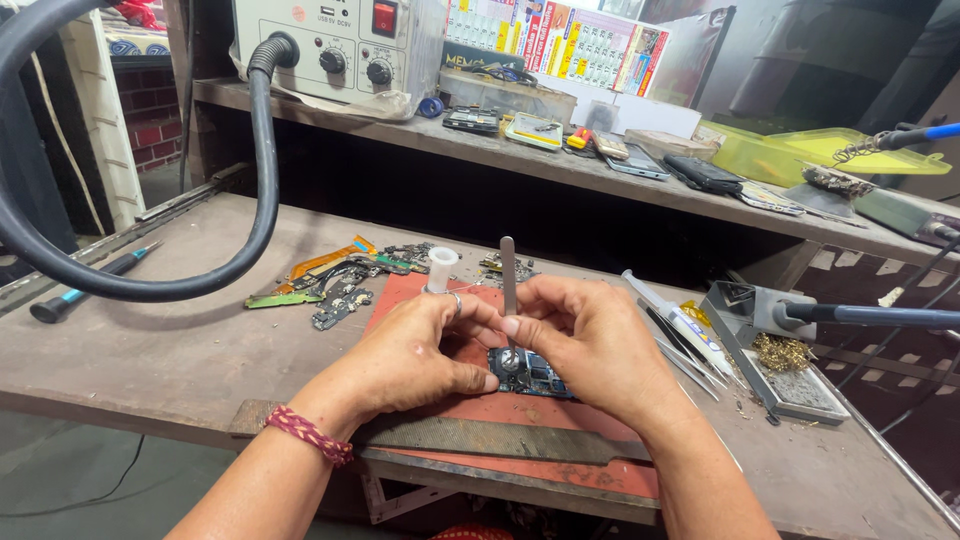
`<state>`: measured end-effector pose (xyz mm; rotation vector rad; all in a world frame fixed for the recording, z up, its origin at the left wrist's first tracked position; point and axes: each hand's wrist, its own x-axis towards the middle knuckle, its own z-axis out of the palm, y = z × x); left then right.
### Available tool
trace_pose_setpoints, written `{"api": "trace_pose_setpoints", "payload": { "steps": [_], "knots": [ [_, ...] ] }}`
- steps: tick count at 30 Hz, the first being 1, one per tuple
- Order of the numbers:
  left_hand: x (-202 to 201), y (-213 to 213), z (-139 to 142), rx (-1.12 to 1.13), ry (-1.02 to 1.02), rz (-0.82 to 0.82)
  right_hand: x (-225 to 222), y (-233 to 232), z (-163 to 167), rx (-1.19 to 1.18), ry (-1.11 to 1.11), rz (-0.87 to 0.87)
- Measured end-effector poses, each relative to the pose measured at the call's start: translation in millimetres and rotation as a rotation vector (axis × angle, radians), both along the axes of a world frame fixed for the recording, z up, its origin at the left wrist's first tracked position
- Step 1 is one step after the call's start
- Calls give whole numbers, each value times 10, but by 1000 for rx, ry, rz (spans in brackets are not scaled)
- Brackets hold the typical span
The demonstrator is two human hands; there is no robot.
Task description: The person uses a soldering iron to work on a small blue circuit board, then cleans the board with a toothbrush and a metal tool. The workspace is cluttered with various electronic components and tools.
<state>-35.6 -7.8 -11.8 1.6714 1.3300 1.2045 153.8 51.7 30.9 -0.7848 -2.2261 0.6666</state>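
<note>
A small circuit board point(530, 372) is pinned on the red mat point(520, 410) by the left hand point(405, 355); metal tweezers point(508, 275) are gripped upright by the right hand point(590, 345). The board should be kept flat and the tips steadied.

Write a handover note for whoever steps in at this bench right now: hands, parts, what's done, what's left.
Left hand: thumb pressing down the circuit board on the red mat.
Right hand: pinching metal tweezers upright, tips on the board near a round part.
Nearby: white bottle and loose flex parts behind the mat, syringe and spare tweezers to the right, a flat file along the front edge.
Done: board lies bare on the mat.
Left: the tweezer work on the board is under way; its outcome cannot be told.
</note>
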Motion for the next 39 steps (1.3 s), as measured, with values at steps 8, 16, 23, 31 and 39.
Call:
{"api": "trace_pose_setpoints", "payload": {
  "steps": [8,16,23,31,39],
  "knots": [
    [13,-24,31,3,-3,1,18,-6,8,8,11,41],
    [21,-20,29,-12,-26,21,22,19,-12,31,17,20],
    [17,-12,19,-28,14,34,20,71,-12,-3,17,-32],
    [18,-25,10,-12,28,49,-15,61,-34,11,-5,-88],
    [19,-18,12,-18,24,57,-43,14,-30,64,18,-97]
  ]
}}
